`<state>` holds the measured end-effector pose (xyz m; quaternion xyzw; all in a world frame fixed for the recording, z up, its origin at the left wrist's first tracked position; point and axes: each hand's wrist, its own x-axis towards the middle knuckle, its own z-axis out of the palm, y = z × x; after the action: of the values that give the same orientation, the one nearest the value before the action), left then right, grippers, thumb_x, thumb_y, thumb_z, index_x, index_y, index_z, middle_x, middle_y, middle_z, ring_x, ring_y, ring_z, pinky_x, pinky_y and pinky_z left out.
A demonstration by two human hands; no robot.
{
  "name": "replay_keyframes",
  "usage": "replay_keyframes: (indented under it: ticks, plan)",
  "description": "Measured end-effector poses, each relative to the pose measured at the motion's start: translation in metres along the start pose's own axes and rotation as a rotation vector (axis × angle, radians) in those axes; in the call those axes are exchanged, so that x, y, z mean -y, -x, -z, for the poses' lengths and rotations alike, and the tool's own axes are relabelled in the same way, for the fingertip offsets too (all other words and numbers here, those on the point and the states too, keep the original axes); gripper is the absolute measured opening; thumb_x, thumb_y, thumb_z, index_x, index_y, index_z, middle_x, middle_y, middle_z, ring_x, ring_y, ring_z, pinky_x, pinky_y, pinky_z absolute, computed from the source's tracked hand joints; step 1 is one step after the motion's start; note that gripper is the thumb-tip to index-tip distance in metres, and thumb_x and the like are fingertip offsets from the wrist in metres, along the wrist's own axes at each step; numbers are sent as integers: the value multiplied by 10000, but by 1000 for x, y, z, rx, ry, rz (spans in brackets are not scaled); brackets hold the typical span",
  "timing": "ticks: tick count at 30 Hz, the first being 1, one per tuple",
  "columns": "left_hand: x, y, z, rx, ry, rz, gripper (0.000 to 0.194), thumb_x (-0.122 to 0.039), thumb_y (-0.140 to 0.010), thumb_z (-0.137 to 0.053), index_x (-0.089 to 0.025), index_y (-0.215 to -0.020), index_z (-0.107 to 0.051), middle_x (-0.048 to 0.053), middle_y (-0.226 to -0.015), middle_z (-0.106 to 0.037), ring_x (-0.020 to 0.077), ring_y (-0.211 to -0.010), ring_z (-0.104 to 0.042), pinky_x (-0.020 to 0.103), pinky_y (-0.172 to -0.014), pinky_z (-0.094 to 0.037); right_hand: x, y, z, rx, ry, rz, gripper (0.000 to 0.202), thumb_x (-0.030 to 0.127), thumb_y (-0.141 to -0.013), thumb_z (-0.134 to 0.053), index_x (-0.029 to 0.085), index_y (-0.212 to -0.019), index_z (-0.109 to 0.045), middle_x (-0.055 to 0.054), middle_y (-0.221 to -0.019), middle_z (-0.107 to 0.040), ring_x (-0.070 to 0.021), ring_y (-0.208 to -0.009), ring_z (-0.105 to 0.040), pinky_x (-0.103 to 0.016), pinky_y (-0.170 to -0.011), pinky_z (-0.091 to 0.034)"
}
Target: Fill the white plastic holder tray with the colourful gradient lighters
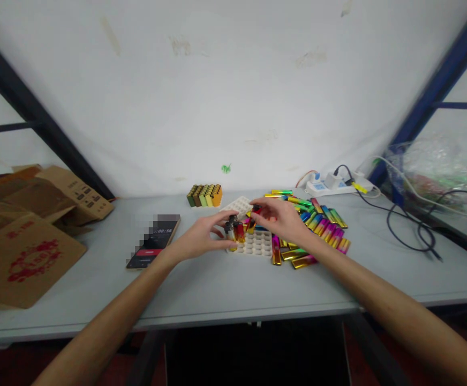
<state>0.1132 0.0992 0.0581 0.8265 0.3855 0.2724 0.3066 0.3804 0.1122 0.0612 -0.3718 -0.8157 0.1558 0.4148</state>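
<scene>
"How's the left hand (199, 236)?"

"Fingers half-curled around upright lighters (240, 232) at the white gridded tray's left side (253, 246); I can't tell whether they grip."

"And the right hand (284, 217)?"

"Fingertips pinched on a red-and-gold lighter (251, 223), beside heaped metallic cases (325, 227)."

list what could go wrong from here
The dark-topped pieces in the left hand might slip or tip over by the white tray.
The right hand is close to the loose shiny casings, so it could knock some out of place.
The phone lies near the left forearm, which might nudge it.
</scene>
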Motion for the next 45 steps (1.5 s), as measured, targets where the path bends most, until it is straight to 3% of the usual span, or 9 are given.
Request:
replay_keyframes:
  ticks: [4,9,13,20,27,32,35,40,45]
  plan:
    - [-1,0,-1,-17,-56,17,736,-467,-792,-824,-262,-1450,-562,116,-1450,-610,243,-1069,-710,394,-926,-620,-26,-6,20,-56,152,-173,294,323,-939,-634,154,-1154,-742,-53,-828,-781,-182,-701,-703,-287,-694,-531]
    - [-3,0,-1,-15,-87,28,747,-488,-793,-821,-267,-1455,-555,109,-1443,-617,237,-1034,-723,385,-918,-615,-53,-7,39,-40,401,-281,314,351,-951,-611,143,-1129,-764,-97,-900,-800,-223,-771,-726,-303,-728,-524]
    - [-3,1,-1,-21,-85,39,765,-499,-777,-827,-272,-1457,-559,114,-1429,-628,213,-904,-750,373,-867,-624,-61,-7,42,47,529,-298,278,342,-950,-602,149,-1030,-785,-110,-932,-803,-246,-815,-731,-304,-727,-513]
    - [-4,1,-2,-39,-107,26,758,-507,-772,-822,-266,-1444,-568,120,-1418,-640,212,-890,-751,369,-851,-622,-61,-5,42,133,557,-265,226,295,-959,-606,160,-970,-787,-103,-941,-796,-252,-830,-730,-330,-791,-529]
    - [-4,-1,-6,-64,-91,8,725,-491,-770,-836,-238,-1406,-599,105,-1340,-688,240,-1035,-720,359,-879,-616,-37,1,20,-68,529,2,282,382,-1005,-587,157,-1108,-721,-173,-1130,-705,-316,-1102,-643,-453,-978,-510]
    - [-1,-2,-7,-71,-64,-37,704,-469,-784,-826,-231,-1407,-599,112,-1346,-684,264,-1115,-698,398,-935,-602,4,10,-12,135,184,217,293,403,-1022,-587,203,-1223,-661,-111,-1156,-722,-254,-1081,-674,-397,-953,-530]
    - [-1,-2,-6,-74,-77,-32,700,-471,-784,-825,-226,-1401,-604,110,-1354,-683,268,-1126,-695,398,-954,-592,9,14,-25,198,117,197,334,400,-1005,-621,200,-1272,-631,-109,-1161,-735,-246,-1022,-700,-376,-888,-545]
    - [-3,-3,-5,-54,-69,-13,695,-491,-783,-825,-232,-1391,-609,102,-1364,-676,265,-1115,-701,379,-934,-597,3,14,-28,208,62,158,211,344,-1000,-628,190,-1135,-679,-86,-1053,-767,-211,-887,-714,-319,-796,-540]
    - [-2,-2,-6,-56,-108,-30,687,-490,-802,-821,-244,-1400,-591,88,-1339,-686,264,-1150,-680,369,-942,-585,6,9,-19,26,33,48,171,320,-999,-598,190,-1085,-668,-58,-938,-775,-192,-807,-717,-292,-737,-532]
